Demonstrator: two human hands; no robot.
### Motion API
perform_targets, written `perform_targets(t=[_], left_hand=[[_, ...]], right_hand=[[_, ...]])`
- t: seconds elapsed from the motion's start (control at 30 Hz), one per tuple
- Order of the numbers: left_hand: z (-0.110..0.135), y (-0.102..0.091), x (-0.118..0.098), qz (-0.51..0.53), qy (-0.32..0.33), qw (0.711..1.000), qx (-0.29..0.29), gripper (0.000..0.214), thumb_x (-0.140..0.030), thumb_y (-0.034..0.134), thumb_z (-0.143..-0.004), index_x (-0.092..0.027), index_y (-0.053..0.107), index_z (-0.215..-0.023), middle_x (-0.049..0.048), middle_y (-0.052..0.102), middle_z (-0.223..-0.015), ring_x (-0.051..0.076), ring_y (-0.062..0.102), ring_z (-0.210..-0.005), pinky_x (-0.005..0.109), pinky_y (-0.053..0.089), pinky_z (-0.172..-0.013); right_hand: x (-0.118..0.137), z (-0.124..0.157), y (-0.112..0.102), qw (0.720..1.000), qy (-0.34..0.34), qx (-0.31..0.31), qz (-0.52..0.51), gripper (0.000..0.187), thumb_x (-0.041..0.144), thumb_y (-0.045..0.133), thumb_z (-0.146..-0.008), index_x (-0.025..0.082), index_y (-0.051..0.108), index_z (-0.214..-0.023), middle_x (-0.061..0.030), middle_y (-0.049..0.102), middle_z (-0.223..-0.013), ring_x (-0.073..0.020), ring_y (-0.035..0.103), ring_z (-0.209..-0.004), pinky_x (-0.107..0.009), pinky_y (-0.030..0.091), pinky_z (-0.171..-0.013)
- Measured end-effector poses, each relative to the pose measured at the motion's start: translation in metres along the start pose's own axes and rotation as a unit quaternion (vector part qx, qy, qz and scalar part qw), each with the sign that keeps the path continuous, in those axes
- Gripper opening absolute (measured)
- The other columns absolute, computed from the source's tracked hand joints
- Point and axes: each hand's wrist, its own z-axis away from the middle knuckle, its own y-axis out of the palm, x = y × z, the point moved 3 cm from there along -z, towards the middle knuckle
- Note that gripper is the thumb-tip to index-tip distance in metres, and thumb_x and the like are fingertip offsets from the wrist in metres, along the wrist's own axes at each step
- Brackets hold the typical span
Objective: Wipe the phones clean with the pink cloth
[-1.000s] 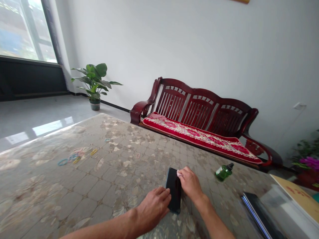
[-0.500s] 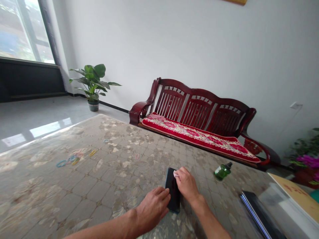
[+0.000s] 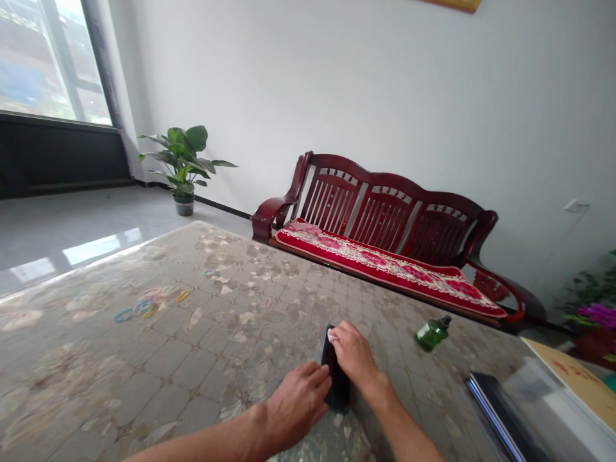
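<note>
A black smartphone (image 3: 339, 384) lies on the patterned tablecloth (image 3: 178, 366) in front of me, its long side pointing away. My left hand (image 3: 304, 396) grips its left edge with bent fingers. Over the phone's far half is my right hand (image 3: 353, 354), closed on a small white tissue (image 3: 332, 335) pressed to the screen near the top. Most of the tissue is hidden by the fingers.
A green bottle (image 3: 432, 333) with a black top stands to the right. Nearer are a dark, book-like stack (image 3: 503, 410) and a tan-topped box (image 3: 572, 378). Several coloured bands (image 3: 149, 308) lie to the left. Beyond the table is a red wooden bench (image 3: 385, 212).
My right hand, with the tissue, has slid slightly left across the top of the phone's screen. My left hand keeps its place at the phone's edge. The view has shifted slightly.
</note>
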Motion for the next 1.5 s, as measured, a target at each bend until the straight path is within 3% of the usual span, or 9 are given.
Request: perform_targets(t=[0.1, 0.33, 0.6, 0.87, 1.17, 1.33, 1.4, 1.5], left_hand=[[0.000, 0.001, 0.001, -0.002, 0.000, 1.000, 0.001, 0.019, -0.025, 0.054, -0.097, -0.017, 0.060, -0.113, 0.0097, 0.064, -0.119, 0.023, 0.056, -0.112, 0.035, 0.044, -0.100], [-0.001, -0.002, -0.001, -0.005, 0.001, 1.000, -0.005, 0.015, -0.025, 0.052, -0.097, -0.017, 0.061, -0.107, 0.0085, 0.066, -0.112, 0.023, 0.057, -0.107, 0.035, 0.046, -0.098], [0.000, 0.000, 0.000, -0.001, -0.008, 1.000, -0.005, 0.019, -0.025, 0.056, -0.095, -0.016, 0.061, -0.111, 0.0093, 0.065, -0.121, 0.024, 0.057, -0.113, 0.035, 0.045, -0.102], [-0.002, 0.003, 0.000, -0.018, -0.011, 1.000, -0.003, 0.020, -0.025, 0.057, -0.095, -0.014, 0.062, -0.111, 0.0092, 0.065, -0.120, 0.025, 0.058, -0.111, 0.036, 0.047, -0.100], [-0.005, 0.016, -0.003, -0.074, -0.009, 0.997, 0.016, 0.030, -0.030, 0.052, -0.099, -0.010, 0.061, -0.119, 0.0150, 0.062, -0.128, 0.027, 0.056, -0.117, 0.039, 0.047, -0.101], [-0.003, 0.023, -0.001, -0.096, -0.018, 0.995, 0.013, 0.031, -0.028, 0.049, -0.100, -0.011, 0.061, -0.123, 0.0147, 0.060, -0.133, 0.027, 0.055, -0.119, 0.038, 0.048, -0.100], [-0.003, 0.024, -0.004, -0.117, -0.019, 0.993, 0.016, 0.032, -0.028, 0.048, -0.100, -0.010, 0.061, -0.124, 0.0166, 0.059, -0.134, 0.027, 0.056, -0.118, 0.039, 0.050, -0.097], [-0.005, 0.024, -0.009, -0.152, -0.024, 0.988, 0.030, 0.035, -0.028, 0.048, -0.100, -0.007, 0.062, -0.125, 0.0210, 0.059, -0.132, 0.028, 0.059, -0.113, 0.039, 0.053, -0.087]], right_hand=[[0.002, -0.003, 0.001, 1.000, 0.003, 0.001, 0.006, 0.027, 0.011, 0.045, -0.093, 0.023, 0.066, -0.081, -0.0016, 0.062, -0.087, -0.0138, 0.059, -0.083, -0.022, 0.038, -0.074], [0.006, 0.031, -0.002, 0.999, -0.030, 0.017, -0.017, 0.025, 0.013, 0.046, -0.093, 0.023, 0.066, -0.081, -0.0010, 0.062, -0.087, -0.0135, 0.059, -0.082, -0.022, 0.038, -0.072], [-0.019, 0.006, -0.003, 0.999, 0.031, -0.002, -0.016, 0.026, 0.013, 0.044, -0.093, 0.022, 0.068, -0.084, -0.0035, 0.063, -0.088, -0.0156, 0.060, -0.086, -0.023, 0.040, -0.076], [-0.009, 0.047, -0.004, 0.998, -0.016, 0.022, -0.055, 0.027, 0.016, 0.043, -0.094, 0.022, 0.065, -0.081, -0.0019, 0.060, -0.084, -0.0139, 0.059, -0.080, -0.022, 0.039, -0.072], [-0.020, 0.012, -0.005, 0.997, 0.026, -0.022, -0.065, 0.025, 0.012, 0.047, -0.090, 0.021, 0.069, -0.083, -0.0032, 0.063, -0.087, -0.0151, 0.062, -0.084, -0.022, 0.041, -0.075], [-0.016, 0.025, -0.004, 0.985, -0.015, 0.001, -0.172, 0.021, 0.016, 0.054, -0.086, 0.024, 0.072, -0.079, -0.0010, 0.065, -0.082, -0.0140, 0.063, -0.077, -0.022, 0.043, -0.071], [-0.020, 0.030, -0.003, 0.967, -0.012, -0.030, -0.253, 0.018, 0.022, 0.057, -0.087, 0.024, 0.074, -0.084, -0.0016, 0.067, -0.083, -0.0147, 0.064, -0.078, -0.023, 0.046, -0.072], [-0.032, 0.034, 0.002, 0.929, 0.023, -0.126, -0.347, 0.019, 0.032, 0.060, -0.086, 0.022, 0.076, -0.089, -0.0043, 0.069, -0.085, -0.0173, 0.065, -0.080, -0.026, 0.049, -0.073]])
